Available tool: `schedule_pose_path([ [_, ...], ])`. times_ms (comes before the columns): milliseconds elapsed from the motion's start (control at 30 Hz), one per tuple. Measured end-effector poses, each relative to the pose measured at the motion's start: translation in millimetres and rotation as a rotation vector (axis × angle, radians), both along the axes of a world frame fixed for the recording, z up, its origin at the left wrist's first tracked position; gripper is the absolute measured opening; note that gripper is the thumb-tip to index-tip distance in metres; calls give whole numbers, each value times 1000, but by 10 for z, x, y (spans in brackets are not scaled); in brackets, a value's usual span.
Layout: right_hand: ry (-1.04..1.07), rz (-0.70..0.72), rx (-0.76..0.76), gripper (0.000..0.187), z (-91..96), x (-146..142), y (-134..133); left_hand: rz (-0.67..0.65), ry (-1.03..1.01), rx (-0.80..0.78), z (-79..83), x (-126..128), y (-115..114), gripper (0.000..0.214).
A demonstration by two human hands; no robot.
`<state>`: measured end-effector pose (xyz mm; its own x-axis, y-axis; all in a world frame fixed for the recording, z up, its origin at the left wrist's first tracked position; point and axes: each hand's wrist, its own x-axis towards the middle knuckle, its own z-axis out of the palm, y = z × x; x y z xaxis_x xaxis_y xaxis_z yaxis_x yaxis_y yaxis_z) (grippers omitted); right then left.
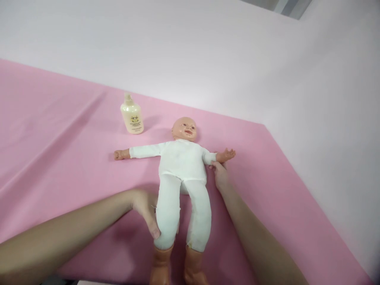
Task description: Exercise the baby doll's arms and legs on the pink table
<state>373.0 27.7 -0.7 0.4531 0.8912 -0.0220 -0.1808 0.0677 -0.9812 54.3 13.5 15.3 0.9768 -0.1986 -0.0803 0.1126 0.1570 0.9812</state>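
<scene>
A baby doll (182, 162) with a white cloth body lies face up, its arms spread and its feet toward me. My left hand (147, 209) is wrapped round the doll's leg on the left, thumb on the outer side and fingers mostly hidden behind it. With thumb and fingers closed, my right hand (219, 172) grips the doll's arm on the right, by the sleeve's end near the plastic hand. A pale yellow bottle (133, 116) with a cap stands upright beyond the doll's outstretched arm on the left, apart from both hands.
Pink cloth (74, 158) covers the table, with a long crease on the left. The table's far edge and right edge meet at a corner at the right. Behind it is a plain white surface (178, 51). Something grey and striped (282, 6) shows at the top.
</scene>
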Motion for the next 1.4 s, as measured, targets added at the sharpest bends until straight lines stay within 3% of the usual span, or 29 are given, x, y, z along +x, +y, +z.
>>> schedule_pose_path([
  [367,-23,18,-5,64,-15,21,6,12,10,-42,-78,-24,11,75],
  [1133,-19,53,-25,57,1,37,6,19,-24,4,82,3,-18,67],
  [1400,-17,31,-12,53,-44,46,19,38,-42,18,35,14,-31,71],
])
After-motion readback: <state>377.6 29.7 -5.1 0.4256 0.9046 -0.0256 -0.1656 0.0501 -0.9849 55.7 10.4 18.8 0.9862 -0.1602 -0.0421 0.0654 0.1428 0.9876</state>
